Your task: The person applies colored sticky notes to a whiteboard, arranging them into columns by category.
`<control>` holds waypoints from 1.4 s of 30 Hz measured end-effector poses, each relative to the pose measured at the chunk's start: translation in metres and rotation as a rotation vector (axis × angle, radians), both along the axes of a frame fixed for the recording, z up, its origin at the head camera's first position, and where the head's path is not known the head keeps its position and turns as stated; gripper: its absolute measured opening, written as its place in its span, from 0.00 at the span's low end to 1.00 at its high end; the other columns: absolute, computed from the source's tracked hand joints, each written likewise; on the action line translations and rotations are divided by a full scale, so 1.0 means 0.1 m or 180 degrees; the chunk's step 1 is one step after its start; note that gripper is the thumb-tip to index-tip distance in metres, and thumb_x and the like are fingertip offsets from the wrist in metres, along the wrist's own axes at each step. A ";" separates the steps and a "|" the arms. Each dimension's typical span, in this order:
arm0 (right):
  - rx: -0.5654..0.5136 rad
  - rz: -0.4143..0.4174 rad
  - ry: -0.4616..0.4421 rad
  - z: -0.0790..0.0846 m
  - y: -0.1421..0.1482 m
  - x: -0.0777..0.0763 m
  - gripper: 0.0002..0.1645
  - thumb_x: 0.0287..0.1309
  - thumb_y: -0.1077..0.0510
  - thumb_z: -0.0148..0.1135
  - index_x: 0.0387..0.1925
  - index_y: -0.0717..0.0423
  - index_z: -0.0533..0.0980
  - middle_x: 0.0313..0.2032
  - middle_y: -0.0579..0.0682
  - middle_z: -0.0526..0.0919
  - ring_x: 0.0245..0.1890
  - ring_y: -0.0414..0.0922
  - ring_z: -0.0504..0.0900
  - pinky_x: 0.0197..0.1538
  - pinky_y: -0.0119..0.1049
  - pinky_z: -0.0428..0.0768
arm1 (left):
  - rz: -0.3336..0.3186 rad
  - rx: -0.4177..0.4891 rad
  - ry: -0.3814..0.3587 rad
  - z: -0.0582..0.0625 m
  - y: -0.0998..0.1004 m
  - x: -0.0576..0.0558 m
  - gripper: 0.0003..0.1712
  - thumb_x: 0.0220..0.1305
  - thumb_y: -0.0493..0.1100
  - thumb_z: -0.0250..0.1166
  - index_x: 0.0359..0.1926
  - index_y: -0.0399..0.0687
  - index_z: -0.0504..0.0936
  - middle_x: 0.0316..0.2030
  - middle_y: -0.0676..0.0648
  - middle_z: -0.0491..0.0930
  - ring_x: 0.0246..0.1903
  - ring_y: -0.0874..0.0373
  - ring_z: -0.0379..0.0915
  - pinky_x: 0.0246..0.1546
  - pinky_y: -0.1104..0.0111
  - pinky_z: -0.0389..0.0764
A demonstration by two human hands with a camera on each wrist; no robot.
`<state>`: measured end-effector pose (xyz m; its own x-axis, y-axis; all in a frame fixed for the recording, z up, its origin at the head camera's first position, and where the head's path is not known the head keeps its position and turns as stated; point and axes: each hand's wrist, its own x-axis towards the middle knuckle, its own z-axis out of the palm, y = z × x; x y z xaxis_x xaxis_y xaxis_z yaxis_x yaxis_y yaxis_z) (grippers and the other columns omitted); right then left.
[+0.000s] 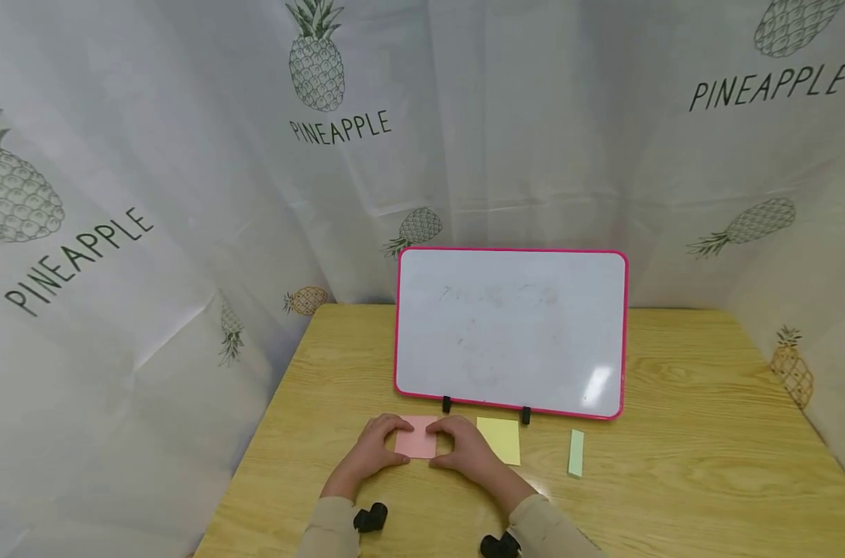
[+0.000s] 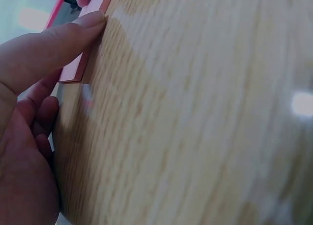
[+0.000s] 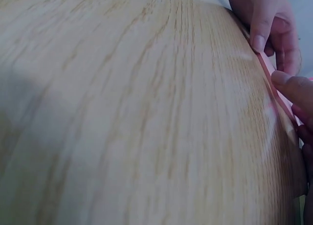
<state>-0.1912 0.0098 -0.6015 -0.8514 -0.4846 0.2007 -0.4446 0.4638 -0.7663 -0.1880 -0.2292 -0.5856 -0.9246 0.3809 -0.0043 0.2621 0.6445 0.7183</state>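
Observation:
A pink sticky note pad (image 1: 417, 439) lies flat on the wooden table, just in front of a whiteboard (image 1: 510, 329). My left hand (image 1: 372, 449) holds its left side, thumb at the near corner and forefinger at the far one. From the other side my right hand (image 1: 464, 448) grips it the same way. In the left wrist view the thumb (image 2: 73, 36) presses the near edge of the pad (image 2: 74, 71). The right wrist view shows both thumbs along that thin edge. Right of my right hand lies a yellow sticky note pad (image 1: 501, 440), partly covered by the hand.
A narrow pale green sticky note strip (image 1: 576, 453) lies farther right on the table (image 1: 674, 480). The pink-framed whiteboard leans at the back, with two black feet (image 1: 525, 415) at its lower edge. A pineapple-print curtain (image 1: 520, 139) hangs behind and on both sides.

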 end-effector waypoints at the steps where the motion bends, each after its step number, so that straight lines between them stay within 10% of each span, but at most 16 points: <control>1: 0.0016 0.0003 0.0014 0.00 0.00 -0.01 0.29 0.43 0.53 0.80 0.50 0.49 0.80 0.50 0.46 0.80 0.53 0.47 0.76 0.57 0.44 0.73 | 0.0005 0.0012 -0.0040 0.00 -0.01 -0.01 0.25 0.50 0.42 0.77 0.51 0.55 0.81 0.54 0.50 0.74 0.55 0.47 0.63 0.58 0.49 0.65; 42: 0.0089 -0.0062 0.0399 0.00 -0.10 -0.03 0.23 0.43 0.52 0.79 0.43 0.51 0.81 0.44 0.44 0.81 0.47 0.46 0.76 0.53 0.45 0.74 | -0.0089 0.0157 -0.0149 0.04 -0.05 -0.04 0.19 0.53 0.38 0.75 0.46 0.53 0.82 0.54 0.49 0.73 0.59 0.43 0.61 0.60 0.43 0.61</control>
<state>-0.1940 -0.0002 -0.6016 -0.8298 -0.4751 0.2928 -0.5268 0.4938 -0.6918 -0.1916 -0.2345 -0.5813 -0.9128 0.4075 -0.0279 0.2449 0.6009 0.7609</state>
